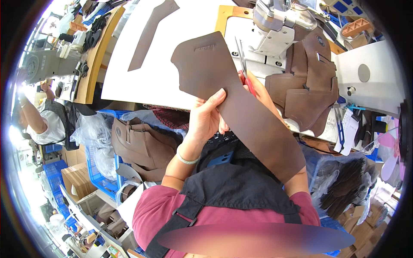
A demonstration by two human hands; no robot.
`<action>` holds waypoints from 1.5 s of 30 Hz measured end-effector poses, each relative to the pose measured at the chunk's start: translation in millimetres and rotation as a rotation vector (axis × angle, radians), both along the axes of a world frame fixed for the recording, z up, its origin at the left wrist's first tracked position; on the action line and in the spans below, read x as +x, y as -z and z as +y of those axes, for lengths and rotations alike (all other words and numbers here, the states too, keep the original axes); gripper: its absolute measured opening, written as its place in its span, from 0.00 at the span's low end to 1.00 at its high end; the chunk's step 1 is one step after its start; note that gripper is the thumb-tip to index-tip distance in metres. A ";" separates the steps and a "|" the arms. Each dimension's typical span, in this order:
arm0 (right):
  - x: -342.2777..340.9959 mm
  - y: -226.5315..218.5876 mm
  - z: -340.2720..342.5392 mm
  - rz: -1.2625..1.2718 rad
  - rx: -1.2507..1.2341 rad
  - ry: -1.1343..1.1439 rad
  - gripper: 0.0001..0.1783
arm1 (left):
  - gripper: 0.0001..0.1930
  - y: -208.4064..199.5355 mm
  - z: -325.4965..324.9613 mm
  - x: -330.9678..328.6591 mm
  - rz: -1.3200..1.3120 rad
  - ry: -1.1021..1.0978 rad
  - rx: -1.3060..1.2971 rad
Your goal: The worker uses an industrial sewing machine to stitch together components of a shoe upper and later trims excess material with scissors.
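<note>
A long, bent panel of brown leather [258, 124] is held up over my lap, its wide end above the edge of the white table [142, 86]. My left hand [204, 115] pinches its left edge, thumb on top. Partly behind the panel, my right hand [259, 88] has its fingers round the red handles of a pair of scissors [248, 84], whose blades point up and away from me. The panel covers much of my right forearm, and the blades are clear of its edge. A narrower brown leather piece [150, 36] lies flat on the white table.
A sewing machine head [279, 30] stands beyond the scissors. Stitched brown leather parts [309, 90] lie right of it, with blue-handled snips [340, 129] nearby. A brown leather bag [137, 146] rests by a blue crate [97, 172] at my left. Another person [45, 122] sits far left.
</note>
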State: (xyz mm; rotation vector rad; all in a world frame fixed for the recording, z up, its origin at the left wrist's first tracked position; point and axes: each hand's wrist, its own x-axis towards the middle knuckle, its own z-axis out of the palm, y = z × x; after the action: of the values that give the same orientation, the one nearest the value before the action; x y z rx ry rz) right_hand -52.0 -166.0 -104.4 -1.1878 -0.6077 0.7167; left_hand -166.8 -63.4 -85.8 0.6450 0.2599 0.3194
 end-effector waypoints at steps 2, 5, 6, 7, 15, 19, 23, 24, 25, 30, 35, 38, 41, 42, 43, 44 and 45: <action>4.1 -2.5 1.7 -0.023 0.006 -0.022 0.06 | 0.11 -1.1 -1.8 -1.0 -0.042 0.021 -0.022; 6.5 -5.4 1.9 -0.135 0.012 -0.057 0.06 | 0.13 -4.2 -0.2 -3.1 -0.003 0.050 -0.110; 6.4 -5.7 2.3 -0.126 0.024 -0.037 0.06 | 0.13 -5.3 -0.2 -3.8 0.004 0.053 -0.105; 7.3 -6.0 1.0 -0.175 -0.019 -0.053 0.06 | 0.13 -6.4 -0.2 -4.4 0.019 0.058 -0.094; 8.0 -3.3 2.8 -0.387 -0.038 0.031 0.05 | 0.10 -11.3 -6.1 -6.2 0.062 0.039 -0.041; 3.9 -4.8 -1.4 -0.342 -0.041 0.080 0.07 | 0.11 -13.8 -5.0 -7.6 0.064 0.074 -0.079; 2.9 -3.9 -1.0 -0.356 -0.117 0.091 0.10 | 0.10 -14.3 -5.9 -8.1 0.059 0.074 -0.114; 2.7 -3.5 -0.5 -0.356 -0.117 0.091 0.10 | 0.10 -13.9 -6.5 -7.9 0.070 0.075 -0.110; 2.6 -3.2 0.2 -0.316 -0.072 0.107 0.09 | 0.10 -13.4 -7.2 -7.3 0.058 0.076 -0.115; 7.3 -4.8 -2.1 -0.209 0.022 0.072 0.07 | 0.10 -13.2 -7.5 -6.6 0.028 0.100 -0.137; 12.1 -6.7 1.8 -0.269 0.015 0.077 0.07 | 0.10 -16.5 -7.6 -7.9 0.048 0.099 -0.113; 13.2 -8.4 1.0 -0.277 -0.041 0.065 0.08 | 0.11 -17.8 -6.8 -8.2 0.060 0.091 -0.074; 10.6 -9.4 -0.2 -0.276 0.026 0.082 0.09 | 0.11 -18.0 -5.3 -8.5 0.069 0.101 -0.062; 9.2 -9.5 -0.7 -0.276 0.028 0.082 0.09 | 0.11 -18.1 -5.3 -8.9 0.070 0.103 -0.055; 7.7 -9.3 -1.3 -0.253 0.023 0.081 0.09 | 0.11 -18.1 -5.8 -9.2 0.077 0.102 -0.063; 6.8 -9.1 -1.7 -0.229 0.018 0.080 0.09 | 0.11 -18.2 -6.2 -9.2 0.084 0.102 -0.070; 5.8 -8.7 -1.7 -0.230 0.018 0.080 0.09 | 0.11 -18.3 -6.7 -8.9 0.084 0.102 -0.070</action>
State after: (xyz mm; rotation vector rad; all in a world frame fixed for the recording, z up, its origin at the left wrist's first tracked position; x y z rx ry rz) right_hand -46.2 -167.7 -95.7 -1.2805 -0.7512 0.5093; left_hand -175.7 -70.1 -67.6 0.6012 0.3161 0.1848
